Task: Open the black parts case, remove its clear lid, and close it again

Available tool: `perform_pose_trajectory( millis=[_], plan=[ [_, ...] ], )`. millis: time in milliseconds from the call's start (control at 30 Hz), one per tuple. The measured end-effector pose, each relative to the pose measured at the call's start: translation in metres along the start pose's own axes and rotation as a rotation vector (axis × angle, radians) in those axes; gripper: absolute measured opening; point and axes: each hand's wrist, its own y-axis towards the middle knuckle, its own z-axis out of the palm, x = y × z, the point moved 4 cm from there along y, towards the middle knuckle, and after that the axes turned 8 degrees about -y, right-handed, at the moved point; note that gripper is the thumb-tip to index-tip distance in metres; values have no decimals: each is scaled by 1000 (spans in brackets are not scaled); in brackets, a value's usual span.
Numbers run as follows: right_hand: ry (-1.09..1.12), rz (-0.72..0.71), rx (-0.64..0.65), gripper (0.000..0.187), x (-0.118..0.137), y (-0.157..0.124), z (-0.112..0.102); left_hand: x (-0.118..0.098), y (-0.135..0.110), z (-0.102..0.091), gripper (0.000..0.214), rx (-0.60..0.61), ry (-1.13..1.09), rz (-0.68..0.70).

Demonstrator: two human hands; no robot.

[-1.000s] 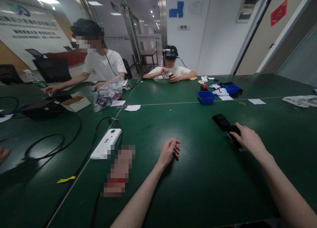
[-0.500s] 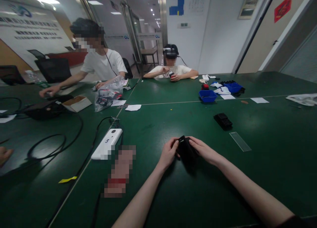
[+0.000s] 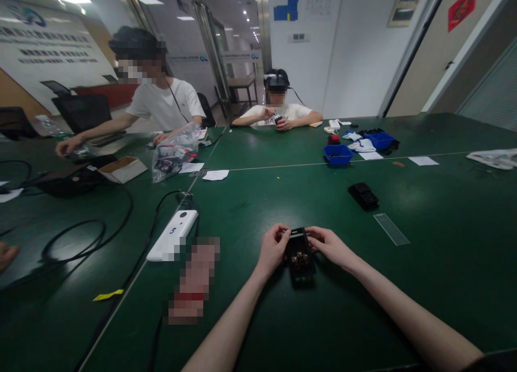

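Observation:
A small black tray-like part (image 3: 299,253) with brownish round pieces in it lies on the green table (image 3: 258,313) in front of me. My left hand (image 3: 272,250) grips its left side with curled fingers. My right hand (image 3: 331,245) holds its right upper corner with pinched fingers. A second black block (image 3: 363,195) sits farther off to the right, and a clear flat strip (image 3: 391,229) lies just beyond my right hand.
A white power strip (image 3: 173,234) with black cables (image 3: 81,237) lies at left. Blue bins (image 3: 337,154), papers, a plastic bag (image 3: 174,152) and a cardboard box (image 3: 123,169) sit farther back. Two people sit across the table.
My right hand reached to the right, took a black part, and brought it to the centre. Both hands now hold it flat, its inside with round pieces facing up.

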Motion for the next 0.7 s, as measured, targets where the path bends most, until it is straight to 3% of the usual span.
perform_pose_trajectory(
  millis=[100,200,300,367,467,567,633,700],
  plan=[
    [-296,-44,-132,31,6,-1,-21,2,1,-1,23,-15,14,-8],
    [-734,-59,-391,29,16,-9,-56,2,2,-2,23,-31,26,7],
    [-1151,92,-675,31,16,-22,-97,2,3,-2,23,-35,12,0],
    [-1327,196,-779,32,10,-29,-118,3,3,-3,23,-38,3,-5],
    [-1444,374,-790,34,-9,-36,-139,2,3,-3,21,-44,4,8],
    [-1451,558,-733,36,-27,-37,-140,2,3,-3,20,-46,7,15],
    [-1463,536,-669,35,-28,-33,-127,3,3,-3,19,-42,8,5],
    [-1506,394,-593,33,-21,-26,-103,3,3,-3,19,-34,9,-4]
  ],
)
